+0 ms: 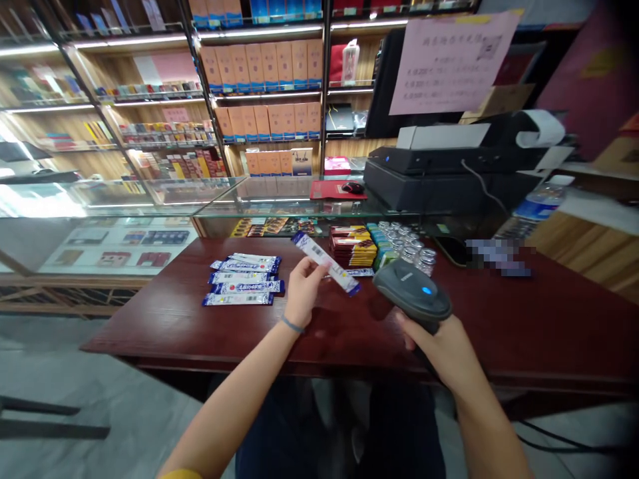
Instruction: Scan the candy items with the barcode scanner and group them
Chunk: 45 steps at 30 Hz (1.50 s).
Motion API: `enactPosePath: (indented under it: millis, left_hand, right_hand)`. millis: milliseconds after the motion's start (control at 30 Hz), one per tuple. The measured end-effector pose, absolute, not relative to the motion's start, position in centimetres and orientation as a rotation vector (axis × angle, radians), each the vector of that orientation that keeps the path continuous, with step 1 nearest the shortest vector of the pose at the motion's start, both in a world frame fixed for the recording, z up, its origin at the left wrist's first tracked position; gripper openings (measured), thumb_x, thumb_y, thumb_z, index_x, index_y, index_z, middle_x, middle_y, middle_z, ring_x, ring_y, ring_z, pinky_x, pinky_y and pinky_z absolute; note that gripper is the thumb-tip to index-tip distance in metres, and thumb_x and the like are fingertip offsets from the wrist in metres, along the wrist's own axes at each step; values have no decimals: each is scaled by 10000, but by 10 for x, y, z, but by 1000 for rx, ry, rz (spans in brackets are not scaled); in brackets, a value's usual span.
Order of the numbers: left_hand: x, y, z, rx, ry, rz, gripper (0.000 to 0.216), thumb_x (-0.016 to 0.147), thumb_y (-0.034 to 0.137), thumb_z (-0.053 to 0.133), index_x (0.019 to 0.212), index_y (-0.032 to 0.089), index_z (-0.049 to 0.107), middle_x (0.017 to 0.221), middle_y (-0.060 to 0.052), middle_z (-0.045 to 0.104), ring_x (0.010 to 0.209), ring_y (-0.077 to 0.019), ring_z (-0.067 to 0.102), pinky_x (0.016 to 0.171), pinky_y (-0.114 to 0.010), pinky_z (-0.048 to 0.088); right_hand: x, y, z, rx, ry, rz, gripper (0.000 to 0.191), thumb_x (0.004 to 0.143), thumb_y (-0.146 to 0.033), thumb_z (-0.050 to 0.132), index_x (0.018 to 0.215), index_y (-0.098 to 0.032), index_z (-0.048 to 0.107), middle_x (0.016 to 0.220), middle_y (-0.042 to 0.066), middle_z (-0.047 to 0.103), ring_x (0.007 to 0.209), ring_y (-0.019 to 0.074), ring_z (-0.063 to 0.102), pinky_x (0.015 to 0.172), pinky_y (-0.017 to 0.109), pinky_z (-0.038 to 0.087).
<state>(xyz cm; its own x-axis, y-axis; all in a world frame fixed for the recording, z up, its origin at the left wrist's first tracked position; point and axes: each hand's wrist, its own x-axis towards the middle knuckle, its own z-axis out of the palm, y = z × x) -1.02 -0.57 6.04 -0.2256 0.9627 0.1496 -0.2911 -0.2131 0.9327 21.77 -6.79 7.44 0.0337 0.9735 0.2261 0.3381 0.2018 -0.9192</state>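
My left hand (303,293) pinches a long blue and white candy stick pack (325,262) and holds it tilted above the dark red wooden table (499,319). My right hand (444,349) grips the handle of a grey barcode scanner (412,293) with a blue light, its head turned toward the pack. Several matching blue and white packs (243,281) lie in a row on the table to the left of my left hand.
Red and yellow boxes (352,245) and several small jars (409,246) stand at the table's far side. A black receipt printer (449,169) and a water bottle (535,209) sit on the glass counter (279,193). Shelves of cartons fill the back wall.
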Motion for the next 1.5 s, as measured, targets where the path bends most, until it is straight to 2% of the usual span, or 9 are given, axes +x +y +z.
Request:
enactPosePath:
  millis: [167,367,500,633,767,933,1133,1300,1500]
  left_hand:
    - [-41,2,80,1321,1074,1348,434,796,476,745,1101,167,736,905,-43,761,761,-166,671,673,-262,536]
    - [-70,13,103,1814,1396,1084,298,814,443,737,954,189,802,888,-39,792,813,-194,701,718,-256,497]
    - [-73,16,109,1935,1392,1007,311,827,454,717,982,203,814,899,-34,800,823,-201,712,700,-253,487]
    - [-70,15,114,2005,1469,915,289,863,390,659,1009,197,816,869,-33,802,787,-203,719,711,-264,494]
    - [-70,14,113,2010,1480,929,258,849,355,669,995,205,820,959,-37,810,891,-219,729,761,-269,499]
    - [-73,18,105,1784,1294,1010,353,808,437,742,1035,172,799,945,-57,796,828,-196,709,742,-275,508]
    - [-67,18,96,1501,991,1158,455,803,367,755,1188,128,713,1011,-95,781,819,-186,710,791,-323,561]
    - [-60,4,84,2173,1111,1545,105,925,227,656,1001,181,712,1042,-83,764,1039,-212,713,954,-389,569]
    - [-56,-7,71,2822,773,1809,219,976,98,562,1111,228,676,1050,-71,722,1110,-190,704,1008,-398,582]
  right_hand:
    - [219,-69,77,-1333,-1495,792,207,780,-412,694,701,-236,620,450,-32,560,439,178,562,462,290,453]
    - [220,-68,75,-1280,-1625,728,150,784,-348,690,840,-208,689,524,-18,627,530,201,633,552,300,516]
    - [221,-67,70,-1212,-1767,746,248,807,-314,674,1017,-183,691,858,70,784,856,262,750,764,328,583]
    - [222,-68,64,-1231,-1817,729,308,817,-270,654,1110,-179,678,1121,105,786,1021,268,743,901,339,567]
    - [225,-67,60,-1283,-1813,702,277,813,-276,640,1069,-183,685,1064,97,796,977,263,750,856,325,576]
    - [226,-66,63,-1269,-1768,663,362,802,-316,663,1140,-186,663,1032,85,794,934,254,754,816,318,585]
    - [229,-69,73,-1365,-1606,640,194,751,-330,700,900,-205,703,550,-1,668,515,206,650,523,290,518]
    - [233,-73,72,-1348,-1428,683,130,770,-352,673,749,-228,641,482,-27,602,441,171,571,477,285,471]
    - [235,-77,74,-1341,-1412,716,209,795,-376,666,656,-231,610,467,-23,578,454,163,539,497,295,437]
